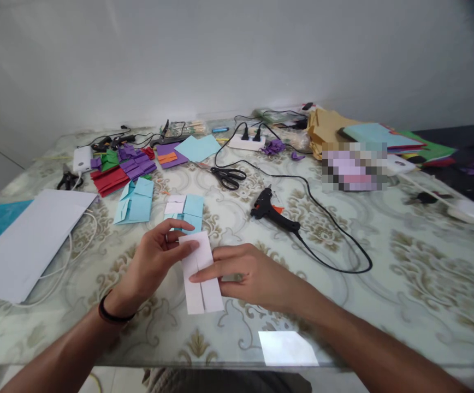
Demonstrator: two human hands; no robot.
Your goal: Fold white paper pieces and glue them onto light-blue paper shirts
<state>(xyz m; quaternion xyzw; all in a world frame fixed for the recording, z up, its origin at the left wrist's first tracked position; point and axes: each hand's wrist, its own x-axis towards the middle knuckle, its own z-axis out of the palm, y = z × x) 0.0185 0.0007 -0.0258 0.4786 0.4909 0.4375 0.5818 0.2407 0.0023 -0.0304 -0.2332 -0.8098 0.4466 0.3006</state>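
Observation:
A folded white paper strip (212, 286) with a seam down its middle is held above the table near its front edge. My left hand (155, 256) grips its upper end, thumb on top and fingers behind. My right hand (245, 273) holds its right side, with a finger lying across the seam. Just behind the strip lies a folded light blue paper (194, 206) with a white piece (175, 204) on it. Another folded light blue paper (141, 201) rests further left.
A black glue gun (276, 213) with a looping cord lies right of centre. Black scissors (227, 177) and a power strip (247, 143) are behind. White sheets (36, 240) lie at the left, colored folded papers (110, 180) behind them. Envelopes (329, 128) are stacked back right.

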